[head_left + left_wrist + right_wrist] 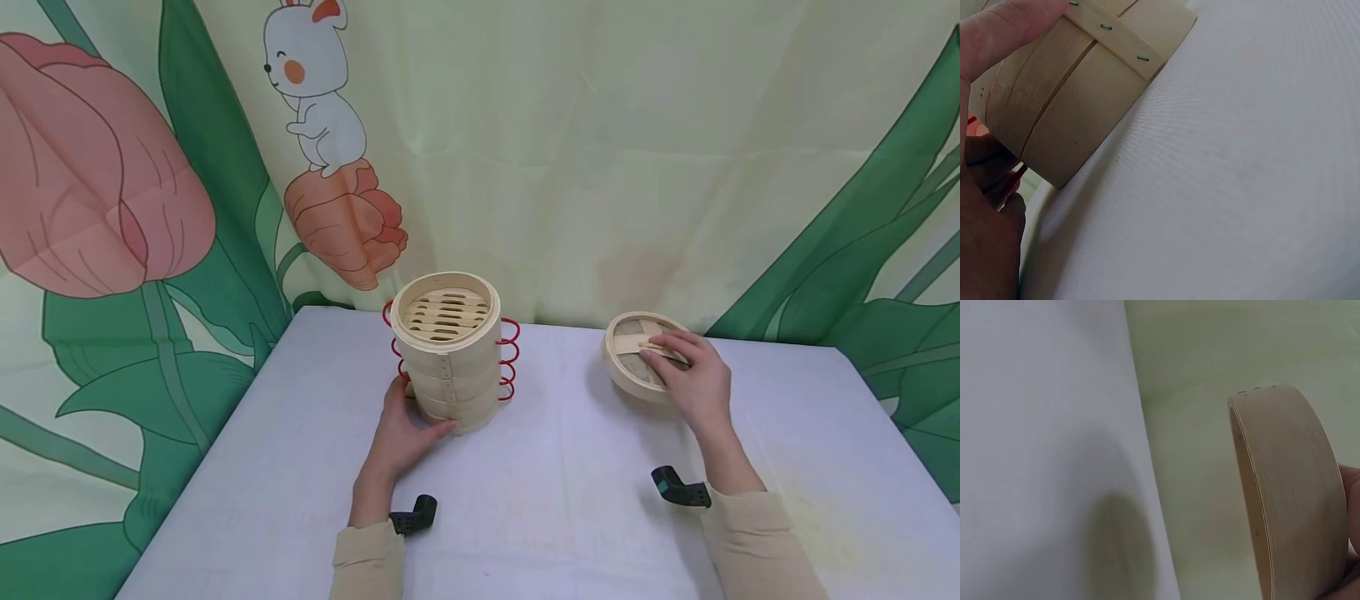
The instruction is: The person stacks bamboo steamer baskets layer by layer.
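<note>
A stack of round bamboo steamer baskets (457, 379) stands on the table left of centre, its slatted top basket uncovered. Red loops stick out along both sides. My left hand (397, 440) grips the stack low on its left, thumb across the front and fingers round the side; in the left wrist view the thumb lies on the bamboo wall (1079, 119). Over to the right, my right hand (696, 377) pinches the steamer lid (628, 343) at its top. The right wrist view shows the lid (1300, 487) tilted and raised off the table.
A white cloth covers the table (540, 500). Behind its back edge hangs a printed curtain (570, 167) with a rabbit, a carrot and tulips. Black wrist-camera mounts (416, 515) jut from both sleeves. The lid's shadow (1119, 544) falls on the cloth.
</note>
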Demonstrator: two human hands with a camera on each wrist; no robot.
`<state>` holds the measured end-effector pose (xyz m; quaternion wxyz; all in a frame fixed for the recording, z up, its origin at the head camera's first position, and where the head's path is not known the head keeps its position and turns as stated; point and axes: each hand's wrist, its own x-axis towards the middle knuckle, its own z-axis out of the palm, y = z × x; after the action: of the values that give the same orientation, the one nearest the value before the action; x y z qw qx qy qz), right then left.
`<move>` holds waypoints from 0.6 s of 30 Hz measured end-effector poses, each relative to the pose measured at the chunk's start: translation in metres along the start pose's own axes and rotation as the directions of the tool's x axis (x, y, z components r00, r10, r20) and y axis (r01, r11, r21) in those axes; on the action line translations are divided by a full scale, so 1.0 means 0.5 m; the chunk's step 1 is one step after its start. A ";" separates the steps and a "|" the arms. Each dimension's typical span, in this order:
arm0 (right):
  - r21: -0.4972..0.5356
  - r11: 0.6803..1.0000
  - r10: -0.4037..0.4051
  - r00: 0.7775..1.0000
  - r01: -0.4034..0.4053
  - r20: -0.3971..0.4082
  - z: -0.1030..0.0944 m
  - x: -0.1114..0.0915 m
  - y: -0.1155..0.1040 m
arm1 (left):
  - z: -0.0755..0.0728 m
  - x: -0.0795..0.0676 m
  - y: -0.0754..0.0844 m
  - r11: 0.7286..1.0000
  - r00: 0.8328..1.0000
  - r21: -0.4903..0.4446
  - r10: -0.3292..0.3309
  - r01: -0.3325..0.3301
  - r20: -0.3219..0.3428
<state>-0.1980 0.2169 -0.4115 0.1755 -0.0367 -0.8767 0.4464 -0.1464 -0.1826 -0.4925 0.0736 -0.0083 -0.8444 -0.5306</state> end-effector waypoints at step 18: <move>0.065 0.998 -0.016 0.999 0.018 -0.041 0.013 -0.014 -0.071 | 0.002 0.003 -0.003 1.000 1.000 -0.001 0.004 -0.004 -0.006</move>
<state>-0.1904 0.1894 -0.3887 0.1983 -0.0326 -0.8582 0.4724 -0.1479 -0.1827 -0.4940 0.0774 -0.0085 -0.8438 -0.5310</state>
